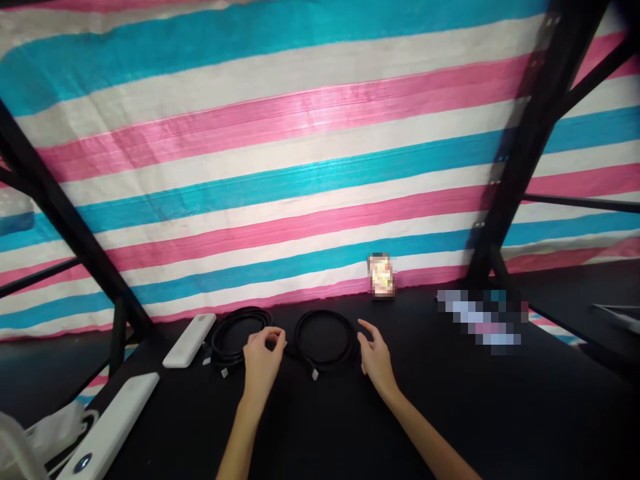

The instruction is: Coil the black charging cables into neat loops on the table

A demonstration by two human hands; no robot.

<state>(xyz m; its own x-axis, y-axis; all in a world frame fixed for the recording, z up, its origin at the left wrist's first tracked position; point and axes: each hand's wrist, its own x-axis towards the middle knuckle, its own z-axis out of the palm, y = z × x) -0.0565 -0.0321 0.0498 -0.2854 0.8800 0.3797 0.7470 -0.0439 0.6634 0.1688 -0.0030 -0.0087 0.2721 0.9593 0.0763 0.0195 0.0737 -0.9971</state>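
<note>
Two coiled black cables lie side by side on the black table. The left coil (216, 339) has two pale connector ends showing at its near side. My left hand (263, 350) is between the coils, covering part of the left one. Its thumb and fingertips are pinched together, with a small pale tip showing there, apparently an end of the right-hand cable. That cable (324, 312) forms a single round loop, and one pale plug (315, 375) sticks out at the front. Just right of this loop, my right hand (377, 360) is open, fingers apart, with nothing visible in it.
Two white power banks, a smaller one (190, 341) and a longer one (115, 423), lie at the left. A white charger with its cord (57, 430) is at the lower left. Blurred items (477, 320) lie back right. Black frame posts (525, 147) flank a striped sheet (300, 167).
</note>
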